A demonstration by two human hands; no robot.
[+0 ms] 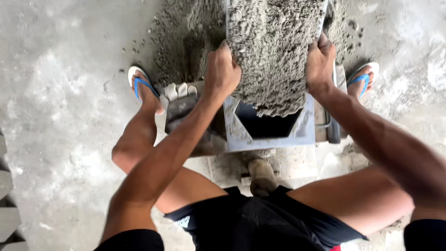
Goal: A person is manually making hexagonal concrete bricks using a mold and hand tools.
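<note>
Left hand (223,69): my fingers curl tight on the steel mould's (269,132) left edge.
Right hand (319,62): clamped on its right edge.
Mould: between my feet, heaped with grey cement mix (274,51), hexagonal cavity showing.

Pale grey concrete floor (60,116), blotchy, dusted with cement. Loose heap of grey sand-cement mix (179,39) lies on it, top centre-left, crumbs scattered around. Low concrete slab (297,165) sits on floor at centre, carrying grey metal mould (304,130). Two white-and-blue flip-flops (139,79) planted either side. Grey moulded blocks (7,204) at left edge.
</note>
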